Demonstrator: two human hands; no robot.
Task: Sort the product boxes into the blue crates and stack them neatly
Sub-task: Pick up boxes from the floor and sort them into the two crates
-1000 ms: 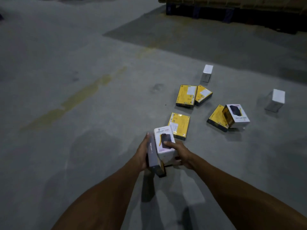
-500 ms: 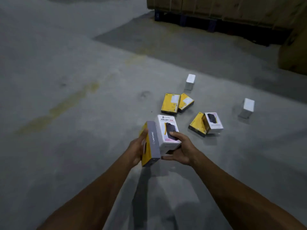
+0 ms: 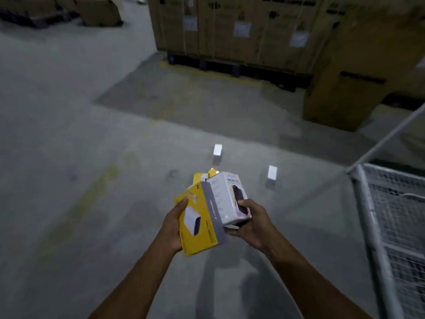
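My left hand grips a flat yellow box with a grey spine, held up in front of me. My right hand holds a white "Halley" box beside it, thumb on its front face. The two boxes touch edge to edge. Behind them a yellow box peeks out on the floor. Two small white boxes stand upright on the concrete, one farther back and one to the right. No blue crate is in view.
A grey wire-mesh cage stands close on my right. Tall cardboard cartons on a dark pallet line the back, with another carton at right. Faded yellow floor markings run across the concrete on the left.
Both hands lifted the two boxes higher and my view tilted up and right. The boxes on the floor slid down behind my hands; the cartons and wire cage came into view.
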